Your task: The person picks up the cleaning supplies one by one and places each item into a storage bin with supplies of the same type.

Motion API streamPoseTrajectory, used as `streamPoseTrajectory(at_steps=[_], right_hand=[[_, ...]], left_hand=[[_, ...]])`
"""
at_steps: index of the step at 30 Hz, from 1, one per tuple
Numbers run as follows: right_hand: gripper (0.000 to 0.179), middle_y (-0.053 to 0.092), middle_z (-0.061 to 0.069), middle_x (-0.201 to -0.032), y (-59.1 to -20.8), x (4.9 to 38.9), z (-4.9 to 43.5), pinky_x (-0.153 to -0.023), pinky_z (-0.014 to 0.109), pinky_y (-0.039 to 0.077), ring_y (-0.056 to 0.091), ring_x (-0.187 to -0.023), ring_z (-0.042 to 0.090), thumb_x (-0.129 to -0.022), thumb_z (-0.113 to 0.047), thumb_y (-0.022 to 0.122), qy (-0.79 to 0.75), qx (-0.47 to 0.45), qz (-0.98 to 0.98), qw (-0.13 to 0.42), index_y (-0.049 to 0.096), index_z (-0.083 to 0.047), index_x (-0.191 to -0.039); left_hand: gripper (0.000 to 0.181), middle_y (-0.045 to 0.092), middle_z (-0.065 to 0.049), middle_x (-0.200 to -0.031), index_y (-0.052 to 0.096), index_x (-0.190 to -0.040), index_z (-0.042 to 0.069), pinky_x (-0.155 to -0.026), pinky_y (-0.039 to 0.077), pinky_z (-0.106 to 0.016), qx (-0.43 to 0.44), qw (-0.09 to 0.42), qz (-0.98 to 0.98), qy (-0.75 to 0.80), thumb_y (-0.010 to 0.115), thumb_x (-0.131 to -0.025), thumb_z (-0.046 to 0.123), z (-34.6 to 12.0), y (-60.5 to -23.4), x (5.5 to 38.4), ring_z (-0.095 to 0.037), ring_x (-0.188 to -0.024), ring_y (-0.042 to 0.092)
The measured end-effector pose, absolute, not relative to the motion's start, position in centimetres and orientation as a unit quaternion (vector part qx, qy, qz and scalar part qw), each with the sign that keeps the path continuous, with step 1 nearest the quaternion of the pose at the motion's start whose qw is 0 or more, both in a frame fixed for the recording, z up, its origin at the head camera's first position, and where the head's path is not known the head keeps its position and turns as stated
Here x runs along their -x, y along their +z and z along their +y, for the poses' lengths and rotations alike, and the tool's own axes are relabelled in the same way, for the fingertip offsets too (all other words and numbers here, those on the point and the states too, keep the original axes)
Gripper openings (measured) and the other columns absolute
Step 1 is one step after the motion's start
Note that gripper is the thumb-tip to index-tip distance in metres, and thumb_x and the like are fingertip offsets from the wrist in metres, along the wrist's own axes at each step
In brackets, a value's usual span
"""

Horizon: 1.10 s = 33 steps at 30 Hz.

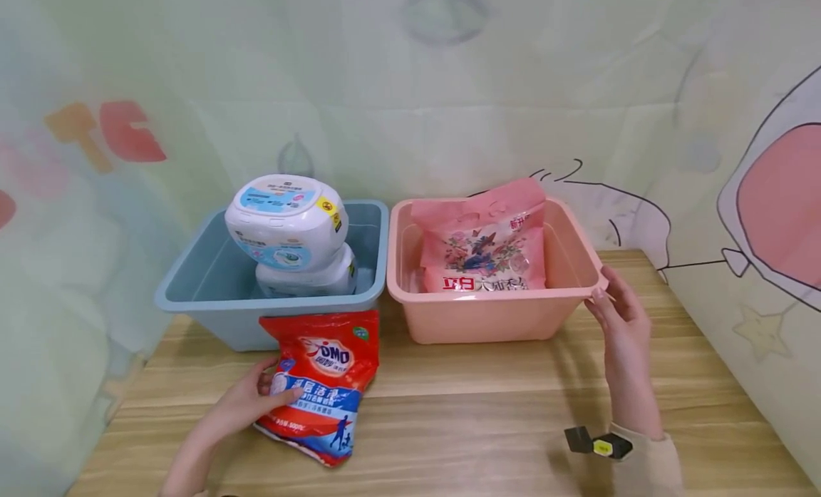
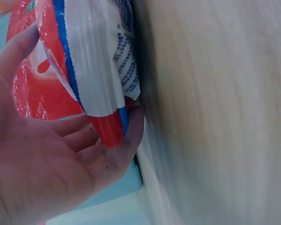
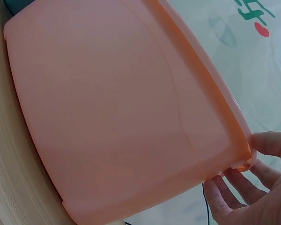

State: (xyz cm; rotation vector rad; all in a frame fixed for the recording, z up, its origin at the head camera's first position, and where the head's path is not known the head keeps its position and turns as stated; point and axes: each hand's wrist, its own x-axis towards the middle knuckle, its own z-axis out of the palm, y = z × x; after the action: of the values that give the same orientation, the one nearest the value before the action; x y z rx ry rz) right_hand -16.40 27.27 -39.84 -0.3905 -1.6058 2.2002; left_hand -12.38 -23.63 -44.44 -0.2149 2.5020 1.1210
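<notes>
My left hand grips a red and blue OMO laundry detergent bag by its left side, thumb across the front. In the left wrist view, the fingers curl round the bag's edge, close to the tabletop. The bag stands in front of a blue plastic bin, overlapping its front wall in the head view. With thumb and fingers, my right hand pinches the rim at the front right corner of a pink plastic bin. In the right wrist view the fingers lie beneath that rim.
Two white tubs with blue labels are stacked in the blue bin, the upper tub tilted above the rim. A pink detergent bag with a floral print leans inside the pink bin. Both bins stand side by side on a wooden table before a printed curtain.
</notes>
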Motion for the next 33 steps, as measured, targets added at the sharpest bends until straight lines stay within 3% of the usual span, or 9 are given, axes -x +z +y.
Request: streamPoseTrajectory(at_steps=[17,33], right_hand=[[0.049,0.054,0.000,-0.128,-39.94,16.26,27.22,-0.086,0.014,0.053,0.053,-0.115,0.013,-0.091,-0.016,0.065,0.777,0.131,-0.585,0.192,0.052,-0.012,-0.138],[0.047,0.058,-0.001,-0.123,-39.79,16.45,27.11,-0.083,0.015,0.054,0.055,-0.112,0.014,-0.089,-0.013,0.067,0.790,0.139,-0.563,0.199,0.055,-0.010,-0.135]], left_hand=[[0.096,0.037,-0.033,-0.137,0.018,-0.145,-0.009,-0.093,0.052,-0.050,0.081,0.215,0.887,0.400,0.072,-0.083,0.042,-23.53,-44.98,12.63,-0.045,-0.120,0.043],[0.099,0.035,-0.028,-0.142,0.015,-0.149,0.001,-0.094,0.053,-0.048,0.084,0.178,0.876,0.440,0.077,-0.080,0.034,-23.01,-44.91,11.64,-0.044,-0.125,0.041]])
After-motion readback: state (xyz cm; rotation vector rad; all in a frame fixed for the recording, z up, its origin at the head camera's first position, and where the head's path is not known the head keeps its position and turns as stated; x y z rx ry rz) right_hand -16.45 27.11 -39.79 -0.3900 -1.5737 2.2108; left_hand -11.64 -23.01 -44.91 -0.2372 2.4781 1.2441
